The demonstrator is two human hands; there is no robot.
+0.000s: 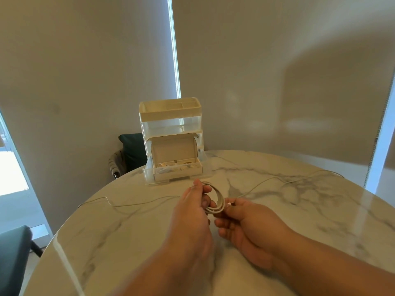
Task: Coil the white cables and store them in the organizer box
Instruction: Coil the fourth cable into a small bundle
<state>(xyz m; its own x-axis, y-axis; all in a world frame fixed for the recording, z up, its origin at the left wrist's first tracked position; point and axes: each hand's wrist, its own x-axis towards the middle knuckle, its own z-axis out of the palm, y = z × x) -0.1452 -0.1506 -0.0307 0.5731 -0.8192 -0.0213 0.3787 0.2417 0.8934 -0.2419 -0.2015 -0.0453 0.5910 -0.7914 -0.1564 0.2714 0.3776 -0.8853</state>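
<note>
My left hand (193,207) grips a coil of white cable (219,199) above the middle of the marble table. My right hand (241,225) pinches the cable's end right beside the coil. A second white cable (136,202) lies loose on the table to the left. Another loose white cable (277,179) trails off to the right. The cream organizer box (171,129) stands at the table's far edge. Its bottom drawer (177,170) is pulled out, and a small open carton with coiled cables sits in it.
The round marble table (299,210) curves away on both sides. A dark chair with a grey cloth (128,154) stands behind the box. Another dark seat (12,248) is at the lower left. Blinds cover the windows behind.
</note>
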